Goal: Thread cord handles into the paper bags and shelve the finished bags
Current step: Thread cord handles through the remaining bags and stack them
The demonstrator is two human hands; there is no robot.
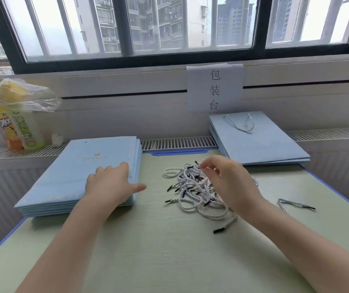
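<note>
Two stacks of bags on show in the head view, only one view here so it all comes from that. Unthreaded stack (80,176) sits left on the green worktop (148,250), flat, holes at the far edge w/ no cord in them. Finished bags (258,142) lie far right, top one w/ a cord handle already looped through. Between them, the pile of cords (194,191), white twist w/ black tips, well tangled; one stray cord (296,205) lies apart to the right.

Left hand (110,182) is spread flat on the top bag near its right edge, fingers released, gripping nothing, thumb off the edge over the worktop. Right hand (228,182) hovers over the cord pile, fingers curled down toward the tips; can't tell if it has pinched one yet.

Step looks like: pick one cord, slide one bag free. To do it well, I'd say pinch a single black tip, not mid-rope, and draw it out slow so the tangle doesn't drag along. The stray cord looks the easier grab. Left should peel just the top bag, pressing by the edge so the stack underneath stays square
</note>
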